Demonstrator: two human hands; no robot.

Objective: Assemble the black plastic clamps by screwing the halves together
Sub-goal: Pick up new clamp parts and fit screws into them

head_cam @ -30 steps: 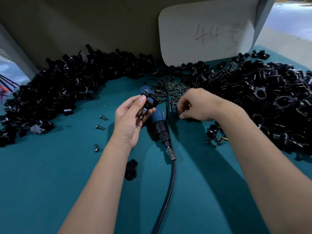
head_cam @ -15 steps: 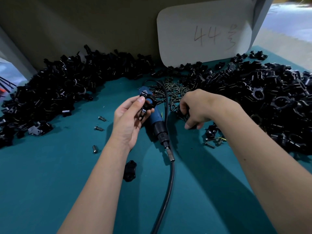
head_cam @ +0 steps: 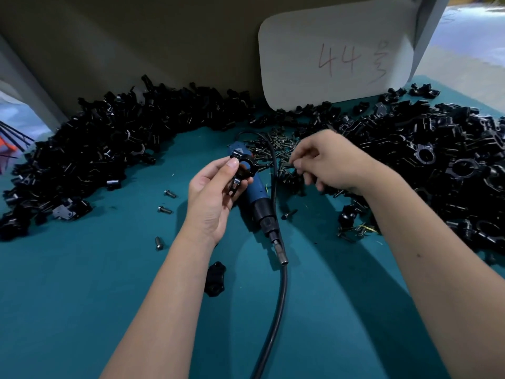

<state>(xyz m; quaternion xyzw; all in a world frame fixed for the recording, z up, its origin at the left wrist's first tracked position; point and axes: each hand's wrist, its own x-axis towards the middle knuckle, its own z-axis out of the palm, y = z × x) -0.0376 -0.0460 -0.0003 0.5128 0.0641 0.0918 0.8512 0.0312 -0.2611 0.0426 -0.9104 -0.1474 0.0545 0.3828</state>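
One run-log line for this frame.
left hand: holds clamp | right hand: pinches screw | screwdriver: on table

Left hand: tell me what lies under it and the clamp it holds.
Under the left hand and its clamp lies the blue electric screwdriver on the teal table. Its front end is covered, so the bit cannot be seen.

Clamp piles (head_cam: 114, 149) lie left and right (head_cam: 442, 165), screws (head_cam: 278, 149) behind the screwdriver (head_cam: 257, 198) between them.

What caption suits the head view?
Left hand holds a black clamp; right hand picks screws.
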